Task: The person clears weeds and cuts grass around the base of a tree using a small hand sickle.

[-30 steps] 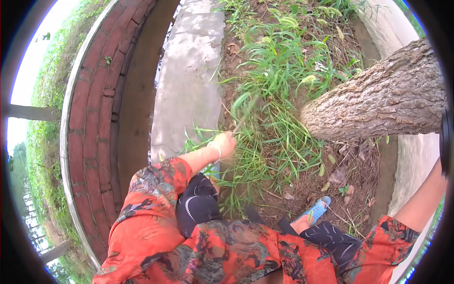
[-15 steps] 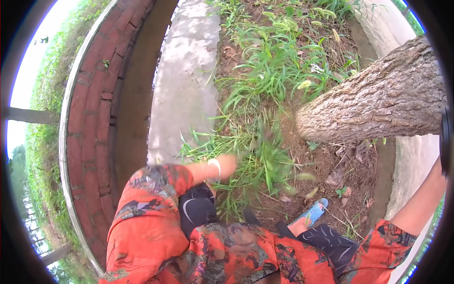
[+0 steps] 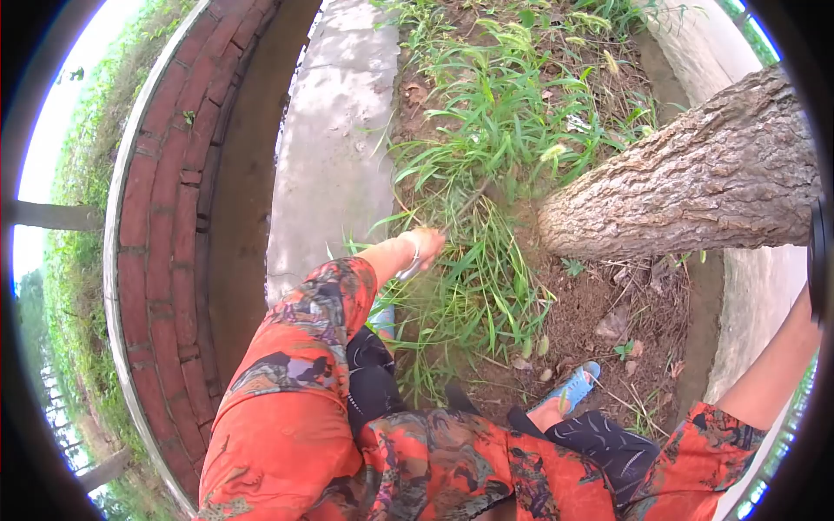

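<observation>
My left hand [image 3: 426, 247], with a white bangle [image 3: 412, 264] at its wrist, is closed low over the weeds beside the concrete strip. From its fingers a thin brownish tool [image 3: 472, 198] seems to reach into the green grass [image 3: 499, 130]; the leaves partly cover it, and its exact kind does not show. Long grass blades [image 3: 491, 291] lie flattened on the soil just below the hand. On the right, my bare right forearm [image 3: 773, 360] stretches up toward the tree trunk [image 3: 686, 182], but the hand itself is cut off at the dark edge of the view.
A concrete strip [image 3: 334, 165] runs along the left of the soil, with a brown channel [image 3: 248, 165] and a red brick wall [image 3: 165, 252] beyond. A pale curb [image 3: 738, 321] borders the right. My blue shoe [image 3: 573, 388] stands on bare soil among dry leaves.
My left hand has moved forward, away from my body, and the blur over the grass is gone. The grass below it lies more spread. My right arm stays in place.
</observation>
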Motion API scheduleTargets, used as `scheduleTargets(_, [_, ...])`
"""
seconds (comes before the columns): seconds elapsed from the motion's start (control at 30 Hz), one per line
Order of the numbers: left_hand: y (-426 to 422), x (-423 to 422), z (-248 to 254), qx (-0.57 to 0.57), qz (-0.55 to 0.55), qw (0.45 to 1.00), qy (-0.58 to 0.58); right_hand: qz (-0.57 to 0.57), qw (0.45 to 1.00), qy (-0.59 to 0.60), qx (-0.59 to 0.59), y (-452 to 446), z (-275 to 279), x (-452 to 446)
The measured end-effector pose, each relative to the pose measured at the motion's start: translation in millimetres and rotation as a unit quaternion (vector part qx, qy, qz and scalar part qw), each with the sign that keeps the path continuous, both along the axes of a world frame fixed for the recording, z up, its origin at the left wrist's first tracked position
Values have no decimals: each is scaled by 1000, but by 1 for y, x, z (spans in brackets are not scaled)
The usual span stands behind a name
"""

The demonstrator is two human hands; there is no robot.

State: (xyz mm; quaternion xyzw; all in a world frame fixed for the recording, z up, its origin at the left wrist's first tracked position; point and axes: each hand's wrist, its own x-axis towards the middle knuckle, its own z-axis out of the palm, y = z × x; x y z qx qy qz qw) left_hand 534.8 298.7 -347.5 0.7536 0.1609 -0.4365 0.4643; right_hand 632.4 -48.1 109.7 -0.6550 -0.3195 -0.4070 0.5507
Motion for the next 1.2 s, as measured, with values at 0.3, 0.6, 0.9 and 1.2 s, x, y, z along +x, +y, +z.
scheduleTargets(0.3, [15, -23, 12, 216, -56, 949, -221, -3, 999, -20, -33, -1, 2, 3])
scheduleTargets(0.6, [5, -48, 9, 211, -114, 960, -142, -12, 998, -48, -50, -4, 0, 4])
scheduleTargets(0.9, [15, -90, 51, 178, -86, 958, -205, -77, 996, -21, 51, -9, 0, 3])
scheduleTargets(1.2, [18, -17, 9, 204, -88, 945, -238, 12, 995, -36, -95, -9, 5, 8])
